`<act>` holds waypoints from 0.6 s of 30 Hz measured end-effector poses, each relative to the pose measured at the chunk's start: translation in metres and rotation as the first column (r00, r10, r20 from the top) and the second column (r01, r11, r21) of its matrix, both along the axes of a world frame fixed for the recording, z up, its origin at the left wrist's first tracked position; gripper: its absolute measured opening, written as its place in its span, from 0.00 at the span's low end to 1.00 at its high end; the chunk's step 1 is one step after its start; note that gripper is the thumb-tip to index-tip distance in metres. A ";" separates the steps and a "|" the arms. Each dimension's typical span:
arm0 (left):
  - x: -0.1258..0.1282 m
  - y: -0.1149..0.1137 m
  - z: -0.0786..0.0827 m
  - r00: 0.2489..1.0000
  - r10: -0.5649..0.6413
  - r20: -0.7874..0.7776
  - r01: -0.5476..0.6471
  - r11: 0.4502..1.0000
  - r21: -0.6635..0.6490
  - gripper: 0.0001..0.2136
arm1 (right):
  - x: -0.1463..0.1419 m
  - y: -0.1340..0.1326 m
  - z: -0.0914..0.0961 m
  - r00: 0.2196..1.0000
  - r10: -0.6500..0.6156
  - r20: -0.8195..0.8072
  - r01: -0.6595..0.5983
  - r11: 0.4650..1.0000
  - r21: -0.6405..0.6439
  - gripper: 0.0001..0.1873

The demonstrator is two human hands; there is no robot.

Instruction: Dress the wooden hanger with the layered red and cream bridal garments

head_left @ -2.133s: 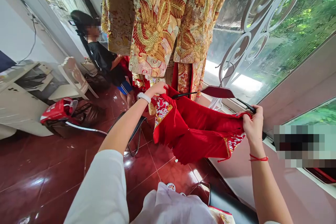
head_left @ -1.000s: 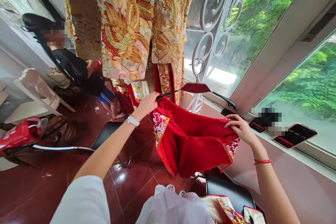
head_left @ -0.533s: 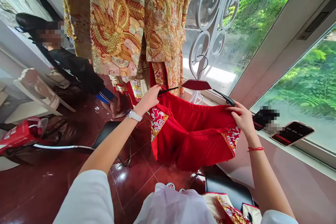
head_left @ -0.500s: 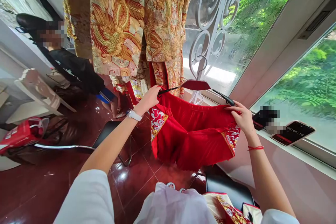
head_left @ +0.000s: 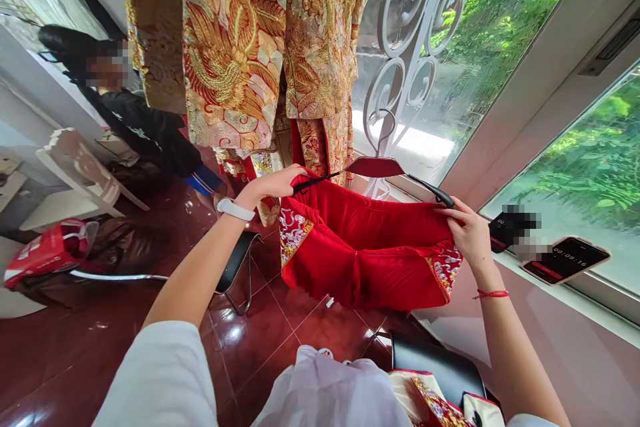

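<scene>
A red velvet garment [head_left: 365, 250] with embroidered trim hangs folded from a dark red clothes hanger [head_left: 375, 168]. My left hand [head_left: 273, 183] is closed on the garment's left edge at the hanger's left end. At the hanger's right end my right hand [head_left: 467, 233] pinches the garment's right edge. A white band sits on my left wrist and a red string on my right.
Gold embroidered robes [head_left: 240, 47] hang right behind the garment. A person in black [head_left: 145, 133] crouches at the left. A black chair [head_left: 235, 263] stands on the red tiled floor, and another black seat [head_left: 440, 373] holds clothes at my knees. Phones [head_left: 565, 257] lie on the window sill.
The garment has been gathered up shorter and spread wider between my hands. My left hand has moved a little left and my right hand slightly right.
</scene>
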State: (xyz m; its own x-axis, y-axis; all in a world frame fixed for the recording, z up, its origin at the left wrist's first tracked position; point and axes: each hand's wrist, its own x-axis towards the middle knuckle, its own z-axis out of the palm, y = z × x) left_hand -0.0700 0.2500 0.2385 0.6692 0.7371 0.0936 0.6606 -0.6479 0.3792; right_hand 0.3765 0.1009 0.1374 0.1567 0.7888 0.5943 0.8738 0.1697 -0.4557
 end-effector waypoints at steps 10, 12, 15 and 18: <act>0.059 -0.044 0.016 0.982 0.187 0.027 -0.189 0.970 0.155 0.19 | -0.007 -0.006 -0.005 1.000 -0.022 0.000 0.022 1.000 0.009 0.18; 0.081 -0.061 0.005 0.977 0.212 0.012 -0.210 0.956 0.203 0.17 | -0.009 -0.004 -0.007 0.999 -0.020 -0.036 0.020 1.000 0.020 0.19; 0.096 -0.072 -0.014 0.965 0.261 0.026 -0.258 0.924 0.281 0.14 | -0.006 0.000 -0.010 0.997 -0.011 -0.080 0.013 0.999 0.032 0.19; 0.089 -0.067 -0.025 0.974 0.221 0.057 -0.227 0.907 0.355 0.17 | 0.010 0.006 -0.018 0.996 0.033 -0.083 -0.032 0.999 0.013 0.18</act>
State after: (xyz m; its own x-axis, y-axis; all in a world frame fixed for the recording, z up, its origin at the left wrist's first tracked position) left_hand 0.0187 0.1829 0.2136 0.4871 0.7830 0.3869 0.8002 -0.5776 0.1615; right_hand 0.3865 0.1064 0.1195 0.1804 0.7872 0.5897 0.8271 0.2030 -0.5240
